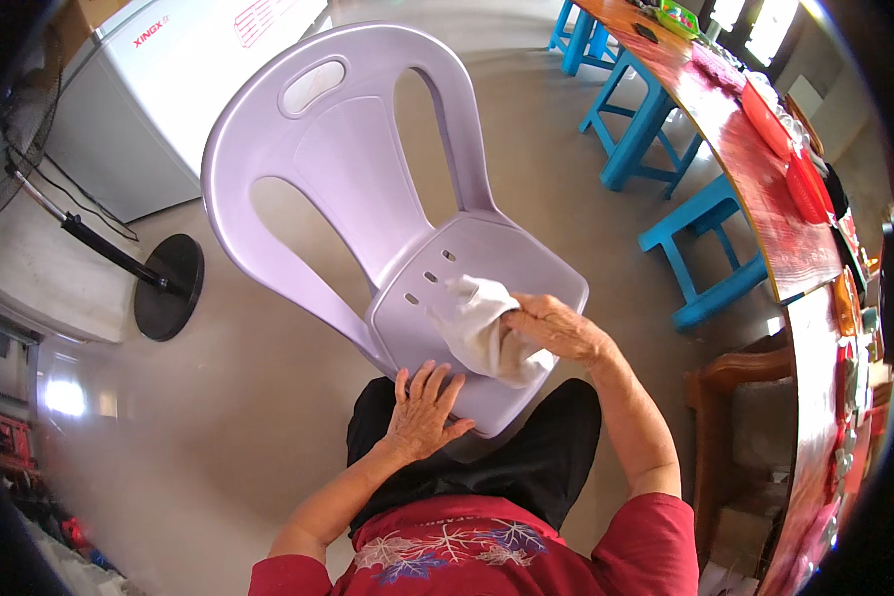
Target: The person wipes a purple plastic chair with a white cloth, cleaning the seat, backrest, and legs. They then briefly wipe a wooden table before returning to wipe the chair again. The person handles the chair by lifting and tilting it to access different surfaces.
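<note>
One red shirt [447, 551], printed with white and blue leaves, is nearest, at the lower edge, with dark trousers [477, 484] just beyond it and the knees parted. Between and beyond the knees stands a pale purple plastic chair [346, 174], its seat toward the person and its tall, rounded backrest on the far side. The left hand [422, 412] lies palm down on the near left part of the seat, its fingers spread and extended, with nothing seen in its grasp. Farther across the seat, the right hand [556, 328] is closed on a bunched white cloth [487, 333], which rests on the seat near three small slots at the foot of the backrest. Off to the left, past the chair's side, is a round black stand base [169, 290] with a slanting pole; beyond that sits a white box-shaped appliance [164, 114]. Over on the right, blue stools [710, 248] stand alongside a long reddish-brown table [745, 169], which carries red trays [810, 189] and, at its far end, a green basket [677, 20].
</note>
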`<state>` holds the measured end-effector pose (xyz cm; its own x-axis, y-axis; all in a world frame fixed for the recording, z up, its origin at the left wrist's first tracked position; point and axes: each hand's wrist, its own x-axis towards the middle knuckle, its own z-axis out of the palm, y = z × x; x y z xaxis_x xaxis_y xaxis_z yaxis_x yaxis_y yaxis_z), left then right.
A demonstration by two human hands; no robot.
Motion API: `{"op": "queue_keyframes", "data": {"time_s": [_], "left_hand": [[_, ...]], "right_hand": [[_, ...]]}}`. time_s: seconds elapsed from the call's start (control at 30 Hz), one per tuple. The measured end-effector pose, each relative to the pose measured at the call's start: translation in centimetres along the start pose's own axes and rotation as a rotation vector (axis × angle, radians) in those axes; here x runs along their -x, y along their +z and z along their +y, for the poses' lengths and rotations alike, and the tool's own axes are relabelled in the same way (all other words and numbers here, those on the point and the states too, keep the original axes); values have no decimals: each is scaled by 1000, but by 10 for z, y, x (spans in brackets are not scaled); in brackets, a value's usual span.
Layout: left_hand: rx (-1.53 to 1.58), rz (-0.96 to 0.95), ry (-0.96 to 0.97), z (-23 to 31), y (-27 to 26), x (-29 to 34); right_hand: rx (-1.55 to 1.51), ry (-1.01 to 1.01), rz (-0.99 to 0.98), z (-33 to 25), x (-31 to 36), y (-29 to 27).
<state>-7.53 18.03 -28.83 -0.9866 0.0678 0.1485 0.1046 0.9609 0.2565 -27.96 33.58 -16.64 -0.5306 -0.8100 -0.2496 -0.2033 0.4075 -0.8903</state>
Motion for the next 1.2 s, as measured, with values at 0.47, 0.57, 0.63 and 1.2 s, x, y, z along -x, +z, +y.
{"op": "queue_keyframes", "data": {"time_s": [0.47,0.57,0.63,1.2], "left_hand": [[-15,-62,-19,-1,4,-1],[16,-54,-32,0,7,0],[-11,-57,-20,0,7,0],[41,21,21,1,5,-4]], "right_hand": [[82,-133,-1,14,7,29],[694,-171,383,26,11,57],[804,-142,389,41,12,80],[915,27,499,96,-115,32]]}}
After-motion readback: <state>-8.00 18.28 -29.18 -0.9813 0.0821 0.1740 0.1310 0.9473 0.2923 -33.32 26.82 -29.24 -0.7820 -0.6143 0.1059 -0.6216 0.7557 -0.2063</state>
